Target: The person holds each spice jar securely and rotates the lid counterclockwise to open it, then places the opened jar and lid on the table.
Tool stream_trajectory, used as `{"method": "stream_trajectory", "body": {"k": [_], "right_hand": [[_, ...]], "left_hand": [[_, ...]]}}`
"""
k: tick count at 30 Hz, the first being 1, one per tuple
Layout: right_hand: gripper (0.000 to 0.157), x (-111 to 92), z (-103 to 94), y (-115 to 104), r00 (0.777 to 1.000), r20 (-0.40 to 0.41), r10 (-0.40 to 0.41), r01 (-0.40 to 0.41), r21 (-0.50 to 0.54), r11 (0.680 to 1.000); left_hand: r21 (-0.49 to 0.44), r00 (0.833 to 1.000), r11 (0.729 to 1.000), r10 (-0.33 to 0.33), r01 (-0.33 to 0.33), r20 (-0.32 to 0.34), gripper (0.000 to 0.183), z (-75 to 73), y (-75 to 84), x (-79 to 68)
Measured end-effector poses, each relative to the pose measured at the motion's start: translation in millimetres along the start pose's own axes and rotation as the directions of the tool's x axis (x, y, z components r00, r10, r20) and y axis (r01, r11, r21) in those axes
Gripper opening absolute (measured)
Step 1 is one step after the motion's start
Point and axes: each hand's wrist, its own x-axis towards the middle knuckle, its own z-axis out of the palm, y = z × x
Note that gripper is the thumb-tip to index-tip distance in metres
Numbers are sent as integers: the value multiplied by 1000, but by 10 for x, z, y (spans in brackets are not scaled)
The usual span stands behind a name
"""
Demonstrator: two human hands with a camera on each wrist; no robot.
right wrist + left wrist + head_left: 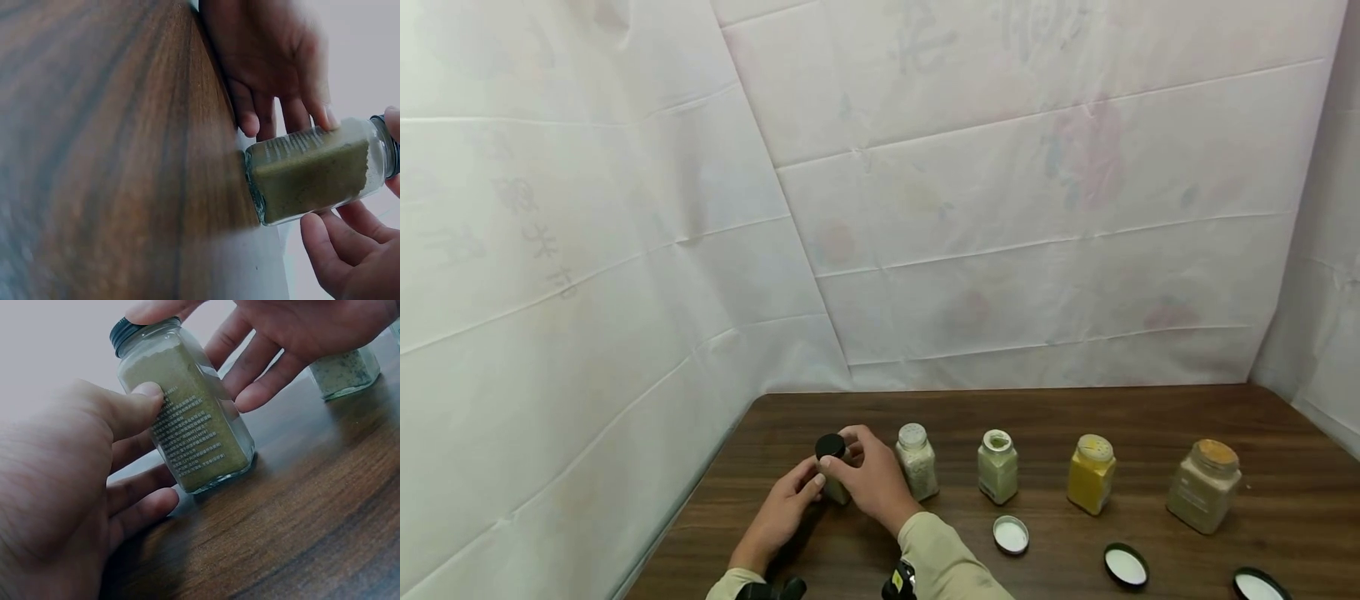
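Note:
A square glass spice jar (200, 425) of olive-brown powder, with fine print on one face, stands on the table at the left of the head view. Its black lid (831, 447) is on. My left hand (781, 514) holds the jar's body, thumb on the printed face and fingers round the far side. At the top, my right hand (880, 479) pinches the lid between thumb and fingers, while its lower fingers spread beside the glass (312, 175).
To the right stand a jar of pale flakes (917, 465), a pale green jar (997, 468), a yellow jar (1092, 475) and a bigger brownish jar (1202, 492), all lidless. Three loose lids lie in front, including one near the green jar (1011, 535). White sheeting (1037, 250) borders the wooden table.

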Motion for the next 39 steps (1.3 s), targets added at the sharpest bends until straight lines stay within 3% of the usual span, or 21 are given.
{"method": "stream_trajectory", "body": {"k": [15, 21, 31, 39], "right_hand": [[44, -2, 5, 13, 1000, 7, 11, -11, 3, 1000], [42, 6, 2, 41, 1000, 8, 7, -7, 0, 1000], [42, -5, 6, 54, 1000, 7, 4, -4, -8, 1000], [39, -29, -13, 29, 999, -2, 46, -46, -32, 998]], "left_hand": [[-2, 999, 1000, -25, 25, -39, 48, 9, -2, -18], [-12, 995, 999, -38, 37, -92, 45, 18, 2, 12], [-13, 991, 999, -33, 32, -132, 41, 14, -22, 17], [-23, 987, 1000, -18, 14, -161, 39, 20, -17, 27]]}}
